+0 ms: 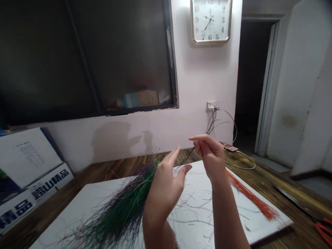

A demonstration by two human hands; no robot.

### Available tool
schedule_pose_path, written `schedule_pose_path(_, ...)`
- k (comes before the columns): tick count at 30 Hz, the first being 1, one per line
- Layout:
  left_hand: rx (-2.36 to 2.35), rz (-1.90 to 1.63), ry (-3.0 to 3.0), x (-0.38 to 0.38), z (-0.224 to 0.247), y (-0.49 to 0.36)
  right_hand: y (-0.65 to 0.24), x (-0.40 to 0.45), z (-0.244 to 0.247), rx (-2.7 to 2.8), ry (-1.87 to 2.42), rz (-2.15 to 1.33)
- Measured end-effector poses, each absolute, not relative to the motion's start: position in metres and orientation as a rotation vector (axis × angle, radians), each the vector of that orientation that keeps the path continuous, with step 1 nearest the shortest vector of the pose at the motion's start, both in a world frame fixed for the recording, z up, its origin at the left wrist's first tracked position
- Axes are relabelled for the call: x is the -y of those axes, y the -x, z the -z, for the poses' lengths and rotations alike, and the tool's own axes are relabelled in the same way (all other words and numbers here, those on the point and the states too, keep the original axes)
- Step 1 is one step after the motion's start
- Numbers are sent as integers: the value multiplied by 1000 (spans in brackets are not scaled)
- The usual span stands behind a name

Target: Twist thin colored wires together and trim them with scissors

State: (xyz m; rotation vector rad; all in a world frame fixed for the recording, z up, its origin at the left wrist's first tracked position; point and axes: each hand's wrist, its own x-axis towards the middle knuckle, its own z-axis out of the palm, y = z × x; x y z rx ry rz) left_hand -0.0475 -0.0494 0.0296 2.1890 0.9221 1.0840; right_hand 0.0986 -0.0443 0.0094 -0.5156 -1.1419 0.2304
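My left hand [166, 183] is raised over the white board [193, 224]. Its fingers are extended and the thumb stands apart, with nothing visible between them. Beside it lies a large loose bundle of thin green, purple and dark wires [121, 211], partly hidden by that hand. My right hand [210, 152] is held up to the right, index finger pointing left and the other fingers curled in. Whatever the curled fingers may hold is too small or hidden to make out. Behind my right forearm, a bundle of orange-red wires [255, 199] rests on the board's right side.
Short wire scraps are scattered over the board, which lies on a wooden table [261, 173]. A power strip [228, 146] and cables lie near the wall socket [212, 105]. A red-handled tool [324, 230] is at the right edge. Printed boxes [33, 173] stand left.
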Motion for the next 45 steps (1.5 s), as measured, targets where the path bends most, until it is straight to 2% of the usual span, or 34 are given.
schedule_pose_path(6,-581,-1090,-2170,46,-28,29,-85,51,-14,1196,413,-369)
schedule_pose_path(13,-645,-1284,-2250,51,-33,28,-78,55,-19,1179,378,-252)
schedule_pose_path(21,-745,-1340,-2312,42,-31,25,-82,60,-21,1089,389,-180)
schedule_pose_path(30,-796,-1277,-2337,38,-31,30,-92,59,-20,1060,390,-81)
schedule_pose_path(38,-765,-1230,-2399,45,-32,28,-88,63,-19,970,526,251)
schedule_pose_path(45,-812,-1285,-2368,44,-32,32,-100,63,-19,872,390,99)
